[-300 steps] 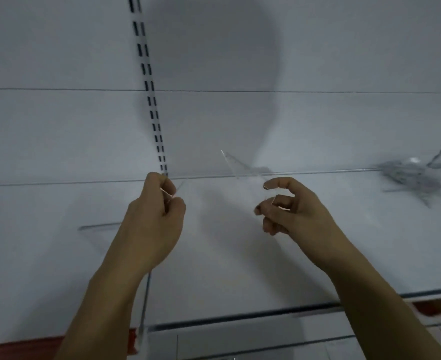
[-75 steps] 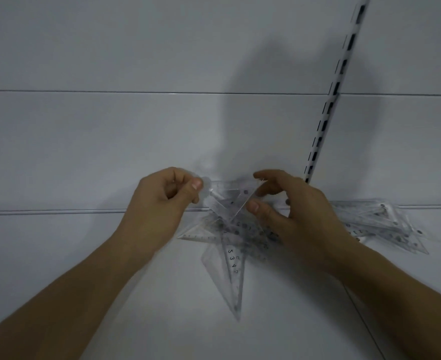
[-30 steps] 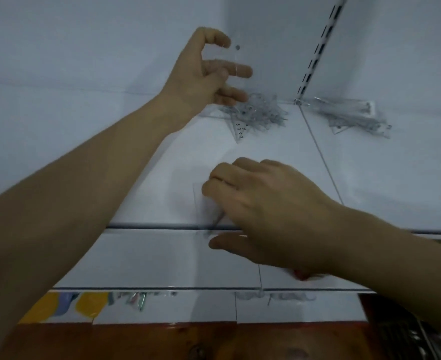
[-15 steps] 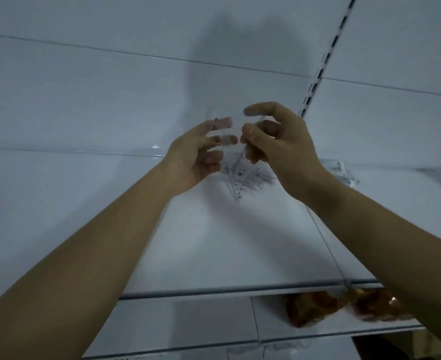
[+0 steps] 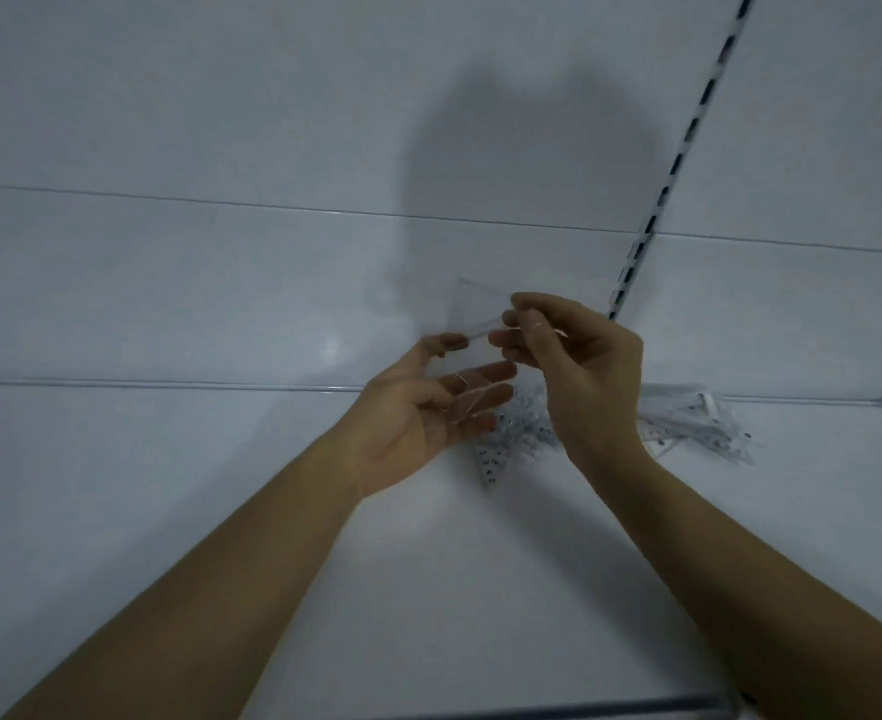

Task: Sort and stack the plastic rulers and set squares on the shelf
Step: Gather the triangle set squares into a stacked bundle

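Above the white shelf (image 5: 210, 511) I hold a clear plastic set square (image 5: 472, 309) between both hands; its edges barely show, and I cannot tell whether it is one piece or two. My left hand (image 5: 423, 413) is palm up, with the plastic lying across the fingers and the thumb on its edge. My right hand (image 5: 579, 366) pinches the upper right edge between thumb and fingers. Below the hands a jumbled pile of clear rulers and set squares (image 5: 496, 459) lies on the shelf, partly hidden.
A second pile of clear rulers (image 5: 688, 418) lies to the right at the back of the shelf. A slotted upright (image 5: 680, 158) runs up the white back wall. The shelf's dark front edge (image 5: 558, 711) crosses the bottom.
My right hand came up from the shelf's front edge and met the left hand over the pile. Both hands have since sunk a little, and the left palm has turned up.
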### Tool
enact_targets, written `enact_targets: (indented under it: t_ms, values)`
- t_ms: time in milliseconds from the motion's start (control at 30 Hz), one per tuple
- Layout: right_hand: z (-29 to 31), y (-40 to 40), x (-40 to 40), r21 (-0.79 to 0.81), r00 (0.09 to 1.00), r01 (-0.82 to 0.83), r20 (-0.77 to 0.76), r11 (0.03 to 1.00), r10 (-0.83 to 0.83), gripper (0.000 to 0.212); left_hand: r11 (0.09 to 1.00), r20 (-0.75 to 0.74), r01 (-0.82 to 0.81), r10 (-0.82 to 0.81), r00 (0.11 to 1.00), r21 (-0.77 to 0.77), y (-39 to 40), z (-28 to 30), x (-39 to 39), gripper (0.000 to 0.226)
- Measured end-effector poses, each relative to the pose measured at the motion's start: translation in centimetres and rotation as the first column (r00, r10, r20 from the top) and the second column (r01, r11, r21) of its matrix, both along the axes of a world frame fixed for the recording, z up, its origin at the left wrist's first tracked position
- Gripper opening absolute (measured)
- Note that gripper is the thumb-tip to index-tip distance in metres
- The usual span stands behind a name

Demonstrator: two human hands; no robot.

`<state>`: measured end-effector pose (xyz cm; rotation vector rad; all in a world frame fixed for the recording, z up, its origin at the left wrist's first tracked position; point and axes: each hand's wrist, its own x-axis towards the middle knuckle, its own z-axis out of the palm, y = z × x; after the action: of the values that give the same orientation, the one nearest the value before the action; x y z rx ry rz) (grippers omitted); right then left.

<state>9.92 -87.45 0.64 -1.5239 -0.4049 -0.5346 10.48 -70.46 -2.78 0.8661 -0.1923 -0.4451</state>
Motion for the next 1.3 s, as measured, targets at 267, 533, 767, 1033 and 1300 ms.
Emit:
enact_targets:
  t_ms: [267, 533, 767, 1033, 1300]
  values:
    - [-1.7, -0.6, -0.6, 0.03, 0.996, 0.062, -0.072, 0.998, -0.059, 0.008, 0.989, 0.024, -0.141, 0.142, 0.99, -0.052, -0.1, 0.2, 0.2, 0.066]
    - [-1.6, 0.3, -1.7, 0.11, 0.884, -0.072, -0.453, 0.991, 0.115, 0.024, 0.988, 0.117, -0.154, 0.157, 0.981, -0.03, -0.6, 0.9, -0.5, 0.061]
    - [-2.0, 0.9, -2.1, -0.156, 0.834, -0.24, -0.539, 0.958, 0.121, 0.025, 0.954, 0.21, -0.225, 0.183, 0.96, 0.197, -1.0, 0.9, -0.6, 0.038]
    - [-2.2, -3.0, 1.8, -0.722, 0.971, 0.052, -0.124, 0.69, -0.203, 0.022, 0.949, 0.165, -0.294, 0.274, 0.948, 0.114, -0.3, 1.7, -0.5, 0.021]
    - [-3.3, -3.2, 2.2, -0.896, 0.966, -0.006, -0.119, 0.444, -0.228, 0.034, 0.91, 0.052, -0.392, 0.389, 0.92, 0.134, 0.2, 1.9, -0.1, 0.044]
